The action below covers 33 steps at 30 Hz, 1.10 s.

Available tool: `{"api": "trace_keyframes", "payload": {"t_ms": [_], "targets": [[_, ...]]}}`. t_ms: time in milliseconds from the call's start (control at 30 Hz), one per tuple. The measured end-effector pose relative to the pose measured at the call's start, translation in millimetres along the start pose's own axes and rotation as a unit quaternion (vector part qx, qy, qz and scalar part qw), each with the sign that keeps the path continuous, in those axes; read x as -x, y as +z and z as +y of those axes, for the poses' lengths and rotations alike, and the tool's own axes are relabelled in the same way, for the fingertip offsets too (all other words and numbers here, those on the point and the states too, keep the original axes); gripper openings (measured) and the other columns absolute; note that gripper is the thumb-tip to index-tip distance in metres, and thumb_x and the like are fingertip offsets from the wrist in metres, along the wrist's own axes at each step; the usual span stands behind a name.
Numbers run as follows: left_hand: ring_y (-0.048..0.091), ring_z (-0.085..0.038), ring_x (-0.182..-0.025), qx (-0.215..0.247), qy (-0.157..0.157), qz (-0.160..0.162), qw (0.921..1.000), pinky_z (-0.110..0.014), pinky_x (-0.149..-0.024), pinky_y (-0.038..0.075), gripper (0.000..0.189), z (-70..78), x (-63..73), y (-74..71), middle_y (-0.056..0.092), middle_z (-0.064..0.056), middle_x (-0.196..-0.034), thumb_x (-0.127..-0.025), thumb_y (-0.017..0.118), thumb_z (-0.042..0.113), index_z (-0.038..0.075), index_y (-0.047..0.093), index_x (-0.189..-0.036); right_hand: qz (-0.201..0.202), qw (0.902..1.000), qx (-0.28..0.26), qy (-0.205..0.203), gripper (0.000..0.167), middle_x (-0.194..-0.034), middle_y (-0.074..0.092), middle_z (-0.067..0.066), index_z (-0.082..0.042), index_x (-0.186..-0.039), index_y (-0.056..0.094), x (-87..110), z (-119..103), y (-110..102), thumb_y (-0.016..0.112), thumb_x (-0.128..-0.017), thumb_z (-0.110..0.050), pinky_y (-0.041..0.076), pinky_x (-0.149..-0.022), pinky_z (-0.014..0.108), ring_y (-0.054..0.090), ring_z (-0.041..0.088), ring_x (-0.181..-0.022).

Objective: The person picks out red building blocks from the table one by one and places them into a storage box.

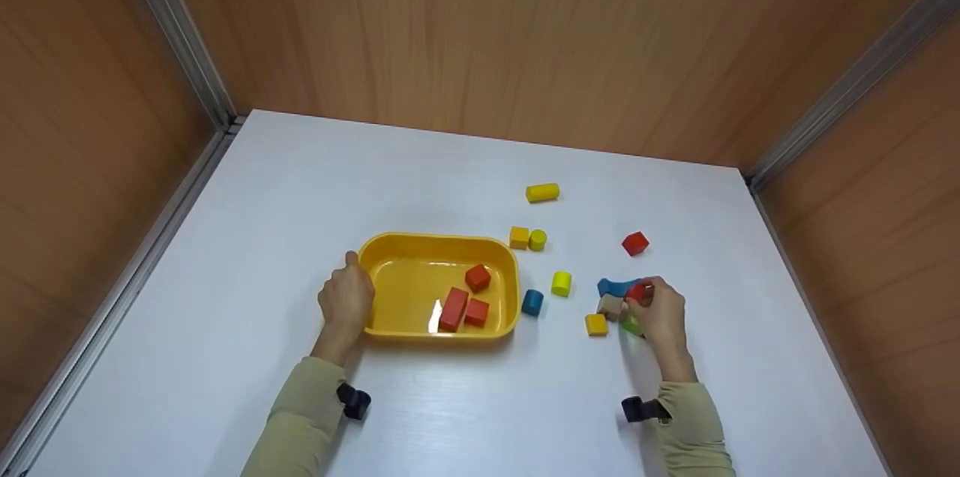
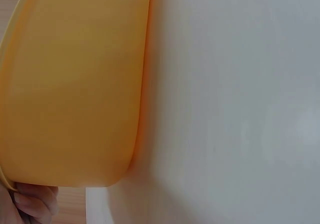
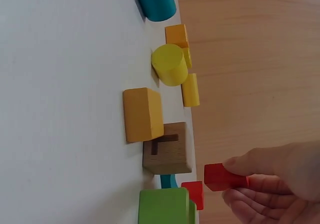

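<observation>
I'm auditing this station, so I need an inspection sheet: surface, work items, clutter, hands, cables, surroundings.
Surface: white table.
Work items: tray holding three red blocks; a held red block; a loose red block on the table.
Clutter: yellow pieces, blue pieces, a green block and a wooden block outside the tray.
Hands: left hand grips the tray's left end; right hand pinches the held red block.
Cables: nothing seen.
Surroundings: wood-grain panels, metal strips at the corners.

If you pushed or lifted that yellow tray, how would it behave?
The yellow tray is probably stiff: its rim shows no obvious bend where the left hand grips it. Its glossy floor looks slippery, so the three red blocks inside may slide if it tilts. Wide and low, it seems unlikely to tip when pushed.
</observation>
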<state>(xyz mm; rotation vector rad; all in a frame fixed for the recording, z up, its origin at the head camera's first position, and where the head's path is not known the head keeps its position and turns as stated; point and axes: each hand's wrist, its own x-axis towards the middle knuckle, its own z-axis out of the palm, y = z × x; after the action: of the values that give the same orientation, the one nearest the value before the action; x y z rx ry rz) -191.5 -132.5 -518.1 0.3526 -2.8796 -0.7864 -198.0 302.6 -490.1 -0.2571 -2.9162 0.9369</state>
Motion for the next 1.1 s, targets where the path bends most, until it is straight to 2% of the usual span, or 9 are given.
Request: {"api": "trace_keyframes", "payload": {"t_ms": [267,500,933,1100], "targets": [[0.046,-0.019,-0.043,0.001,0.003,-0.006,1.0,-0.029,-0.04,0.038,0.029,0.0,1.1,-0.1,0.05,-0.01,-0.058,-0.09,0.039,0.006,-0.008,0.039,-0.116,0.044,0.9974,-0.027,-0.05,0.033,-0.09,0.057,0.021,0.008,-0.104,0.053,7.2,-19,-1,0.067,-0.075,-0.002,0.048,-0.074,0.038,0.054,0.03,-0.079],[0.048,-0.02,-0.047,0.0,-0.007,-0.015,0.9999,-0.031,-0.043,0.04,0.033,0.3,-0.1,0.4,0.054,-0.013,-0.064,-0.091,0.039,0.007,-0.008,0.038,-0.12,0.037,0.9971,-0.042,-0.051,0.035,-0.093,0.057,0.018,0.004,-0.106,0.053,10.1,-41,7,0.068,-0.075,-0.005,0.047,-0.075,0.037,0.055,0.028,-0.081],[0.051,-0.022,-0.049,0.003,-0.008,-0.01,0.9999,-0.035,-0.044,0.043,0.031,0.2,0.4,0.4,0.057,-0.017,-0.069,-0.091,0.04,0.007,-0.007,0.039,-0.118,0.01,0.9949,-0.075,-0.067,0.036,-0.095,0.058,0.013,0.001,-0.108,0.055,14.1,-87,29,0.069,-0.075,-0.005,0.047,-0.075,0.034,0.054,0.023,-0.082],[0.05,-0.022,-0.045,0.004,0.012,0.01,0.9999,-0.033,-0.041,0.041,0.025,-0.1,2.1,0.4,0.055,-0.016,-0.062,-0.09,0.041,0.005,-0.008,0.042,-0.111,0.005,0.9936,-0.083,-0.077,0.037,-0.093,0.059,0.011,-0.002,-0.107,0.056,15.3,-103,39,0.07,-0.074,-0.005,0.048,-0.074,0.032,0.054,0.022,-0.081]]}}
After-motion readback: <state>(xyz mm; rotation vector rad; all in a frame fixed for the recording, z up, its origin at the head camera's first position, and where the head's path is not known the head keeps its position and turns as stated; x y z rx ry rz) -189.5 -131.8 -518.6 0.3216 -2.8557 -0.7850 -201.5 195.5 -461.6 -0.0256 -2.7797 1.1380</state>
